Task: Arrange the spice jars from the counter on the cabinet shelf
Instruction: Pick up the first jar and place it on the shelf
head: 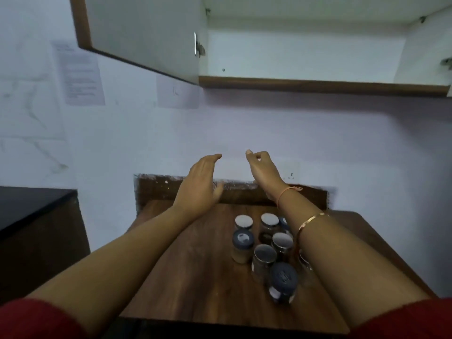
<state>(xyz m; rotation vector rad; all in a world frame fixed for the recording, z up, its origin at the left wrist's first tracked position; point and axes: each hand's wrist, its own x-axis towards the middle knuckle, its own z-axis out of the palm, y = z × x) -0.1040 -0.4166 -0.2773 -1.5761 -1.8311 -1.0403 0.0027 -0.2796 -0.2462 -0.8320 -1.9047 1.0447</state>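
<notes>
- Lower corners of the frame: red sleeves [36, 319] mark a person leaning over a wooden worktop [195, 277], both forearms stretched forward.
- Lower centre-right: the spice jars [264, 255] stand upright in a tight cluster on the worktop, steel and dark lids up. One is partly hidden behind the right forearm, and none is in hand.
- Mid-frame: the left hand [199, 184] hangs above the worktop's back edge, its grip wide, fingers straight and close together, holding nothing.
- Just beside it but apart: the right hand [263, 172], a thin bangle [311, 219] on its forearm, has a loosely curled grip with fingertips near the thumb, also holding nothing. Both hands sit beyond the jars, which suggests a pause rather than a reach.
- Top of the frame: the cabinet door [146, 33] stands open toward the upper left, apparently to leave the way clear. The cabinet shelf [318, 85] shows only its wooden front edge from below, with no jar visible above it, so the arranging looks not yet begun.
</notes>
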